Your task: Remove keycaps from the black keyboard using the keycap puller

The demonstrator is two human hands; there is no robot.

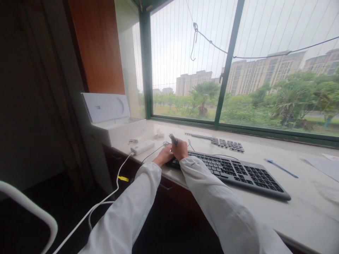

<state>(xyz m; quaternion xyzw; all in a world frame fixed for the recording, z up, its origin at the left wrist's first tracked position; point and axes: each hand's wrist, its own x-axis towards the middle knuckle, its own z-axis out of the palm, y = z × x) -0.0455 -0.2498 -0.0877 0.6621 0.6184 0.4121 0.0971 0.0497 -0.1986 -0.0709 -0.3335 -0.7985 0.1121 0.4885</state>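
A black computer keyboard (225, 170) lies at a slant on the pale counter. My left hand (164, 155) is closed at the keyboard's left end, its fingertips partly hidden behind my other hand. Just above that end, my right hand (180, 148) is wrapped round a dark-handled tool (173, 139). The tool's upper end sticks out of the fist, and its lower end is hidden. Behind the keyboard, loose black keycaps (228, 144) lie in rows, beside a long thin dark strip (197, 135). To the right of the keyboard rests a slim blue stick-shaped tool (283, 168).
An open white box (122, 127) stands at the counter's left end. Near it are a white power strip (143, 147) and small items (133, 141). A white cable (116, 190) hangs down from the edge. Paper (324, 167) lies far right. Windows rise behind.
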